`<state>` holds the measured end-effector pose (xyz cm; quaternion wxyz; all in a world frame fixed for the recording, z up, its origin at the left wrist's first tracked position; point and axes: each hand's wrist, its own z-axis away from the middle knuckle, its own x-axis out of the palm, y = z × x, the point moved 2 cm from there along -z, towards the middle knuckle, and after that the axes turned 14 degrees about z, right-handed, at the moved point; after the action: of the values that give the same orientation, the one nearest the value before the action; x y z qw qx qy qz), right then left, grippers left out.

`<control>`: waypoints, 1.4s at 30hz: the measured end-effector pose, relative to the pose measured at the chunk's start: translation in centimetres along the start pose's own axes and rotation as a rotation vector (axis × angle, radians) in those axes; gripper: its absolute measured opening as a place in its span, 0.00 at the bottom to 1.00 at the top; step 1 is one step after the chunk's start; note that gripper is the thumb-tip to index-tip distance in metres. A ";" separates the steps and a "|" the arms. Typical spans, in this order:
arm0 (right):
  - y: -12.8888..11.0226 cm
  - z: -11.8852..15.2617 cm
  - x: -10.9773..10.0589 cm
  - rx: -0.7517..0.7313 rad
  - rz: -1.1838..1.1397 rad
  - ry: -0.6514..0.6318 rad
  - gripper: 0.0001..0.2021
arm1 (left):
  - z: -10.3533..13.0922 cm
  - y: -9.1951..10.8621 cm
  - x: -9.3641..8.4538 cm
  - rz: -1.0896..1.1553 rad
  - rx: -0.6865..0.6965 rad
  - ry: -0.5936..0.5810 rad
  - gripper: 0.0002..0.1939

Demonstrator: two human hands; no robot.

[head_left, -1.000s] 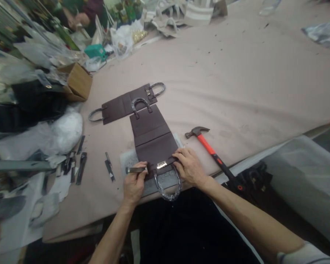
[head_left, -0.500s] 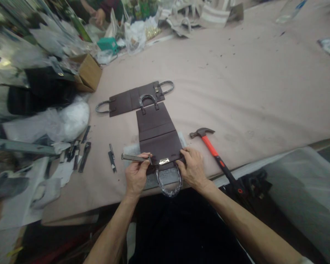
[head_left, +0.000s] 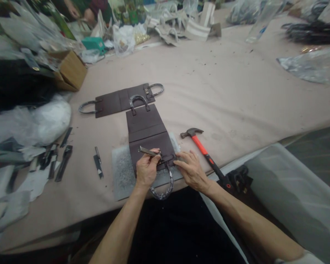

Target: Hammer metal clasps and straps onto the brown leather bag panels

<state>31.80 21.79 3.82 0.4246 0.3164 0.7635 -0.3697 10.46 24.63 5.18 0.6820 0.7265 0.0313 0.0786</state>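
Note:
A dark brown bag panel (head_left: 147, 123) lies lengthwise before me, with plastic-wrapped handles at both ends. My left hand (head_left: 147, 170) is closed on a flat metal bar (head_left: 147, 151), its lower end by the strap at the near part of the panel. At the panel's right edge, the fingertips of my right hand (head_left: 191, 167) pinch the edge near the strap end. The near wrapped handle (head_left: 163, 194) hangs toward my lap, between my hands. Beneath the panel is a grey slab (head_left: 122, 172). My left fingers hide the clasp area.
A claw hammer (head_left: 199, 143) with a red and black handle lies right of my hand. Behind is a second brown panel (head_left: 112, 102). Left lie a small cutter (head_left: 98, 167) and dark tools (head_left: 63, 163). A cardboard box (head_left: 73, 71) and plastic bags stand back left. A person's hands show far left.
My left hand has moved right over the panel, and the metal bar now slants upward over it. The gold clasp that showed is now covered. The view has shifted to the right.

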 end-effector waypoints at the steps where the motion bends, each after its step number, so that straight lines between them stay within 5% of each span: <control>1: 0.0 0.0 0.0 -0.003 0.006 -0.016 0.16 | 0.0 0.0 0.0 0.004 0.009 -0.003 0.12; 9: 0.3 -0.8 -0.4 0.006 0.001 -0.168 0.21 | 0.1 0.3 0.1 -0.013 0.059 -0.012 0.10; 32: -0.8 -1.1 -0.7 0.112 -0.019 -0.237 0.25 | -0.1 1.3 1.6 -0.088 0.126 -0.095 0.06; 42: 1.8 -2.0 -1.4 0.122 -0.280 -0.229 0.19 | -0.2 0.8 1.6 -0.062 0.059 -0.021 0.07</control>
<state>33.02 24.10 5.27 0.4332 0.1880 0.7230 -0.5042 11.96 24.98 6.10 0.6627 0.7456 0.0489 0.0492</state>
